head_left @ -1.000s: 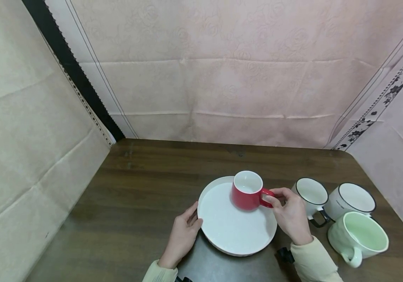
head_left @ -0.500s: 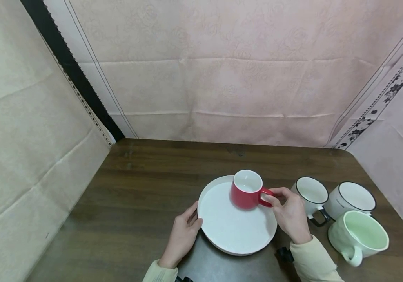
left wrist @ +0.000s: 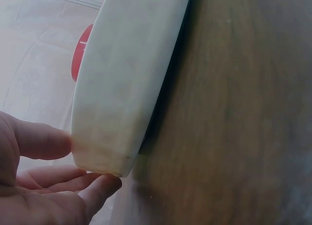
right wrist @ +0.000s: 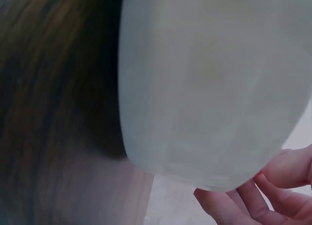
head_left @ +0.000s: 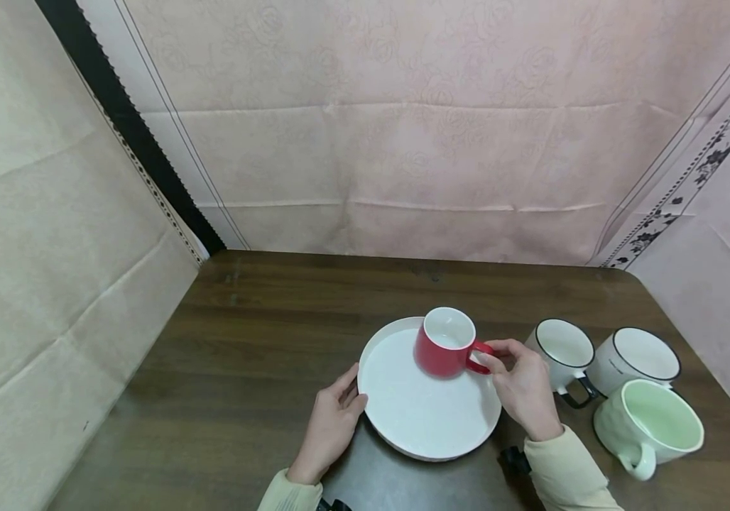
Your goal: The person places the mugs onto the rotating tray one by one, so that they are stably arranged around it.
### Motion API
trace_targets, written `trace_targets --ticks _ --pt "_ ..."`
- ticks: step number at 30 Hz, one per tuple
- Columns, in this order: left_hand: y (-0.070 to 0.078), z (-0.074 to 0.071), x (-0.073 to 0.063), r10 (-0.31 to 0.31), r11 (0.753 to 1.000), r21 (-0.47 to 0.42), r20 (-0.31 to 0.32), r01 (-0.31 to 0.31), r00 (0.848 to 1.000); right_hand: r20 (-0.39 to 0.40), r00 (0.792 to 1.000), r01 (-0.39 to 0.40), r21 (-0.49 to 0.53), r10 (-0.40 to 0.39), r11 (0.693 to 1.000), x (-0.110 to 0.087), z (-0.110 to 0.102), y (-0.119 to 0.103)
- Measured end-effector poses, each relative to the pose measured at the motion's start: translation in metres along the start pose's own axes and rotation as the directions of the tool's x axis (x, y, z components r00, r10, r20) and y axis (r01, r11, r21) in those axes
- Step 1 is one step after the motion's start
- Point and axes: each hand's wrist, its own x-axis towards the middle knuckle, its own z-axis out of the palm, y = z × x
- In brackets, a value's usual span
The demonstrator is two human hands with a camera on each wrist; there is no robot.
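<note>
A red mug [head_left: 439,357] with a white inside is over the flat top of a thick white round stand [head_left: 432,426]; whether its base touches the top is hard to tell. My right hand [head_left: 525,387] pinches the mug's handle between thumb and fingers. At the stand's left edge, my left hand [head_left: 333,426] rests its fairly straight fingers and thumb against the side. The left wrist view shows the stand's deep, pale side [left wrist: 122,78] and a bit of the red mug [left wrist: 79,54] beyond it. The stand's side [right wrist: 209,88] fills much of the right wrist view.
To the right stand two white mugs with dark rims, one nearer [head_left: 559,355] and one farther right [head_left: 640,362]. A pale green mug [head_left: 649,426] is in front of them. Cloth walls [head_left: 403,156] enclose the wooden table [head_left: 243,397] at the back and sides.
The red mug's lower part has shifted slightly left while its rim stays in nearly the same place. My right hand moves slightly left with the handle. The left hand stays put.
</note>
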Motion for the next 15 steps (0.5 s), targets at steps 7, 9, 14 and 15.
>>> trace_targets --ticks 7,9,14,15 --pt "-0.0001 0.0004 0.0007 0.002 1.000 -0.003 0.005 -0.002 1.000 -0.002 1.000 0.003 -0.004 -0.003 1.000 0.0002 0.0009 -0.0006" --pt "-0.0001 0.0005 0.0009 0.000 1.000 -0.004 0.004 0.000 1.000 0.010 1.000 0.016 -0.011 -0.016 1.000 -0.0004 0.0002 -0.0010" --pt "-0.0011 0.0003 0.0009 -0.008 1.000 -0.003 0.000 0.008 1.000 0.045 0.997 0.061 -0.005 -0.060 0.998 -0.0039 -0.0040 -0.0037" --pt "-0.0013 0.0003 0.0009 -0.008 1.000 -0.003 0.000 0.008 1.000 0.043 0.997 0.070 -0.001 -0.070 0.998 -0.0050 -0.0054 -0.0046"
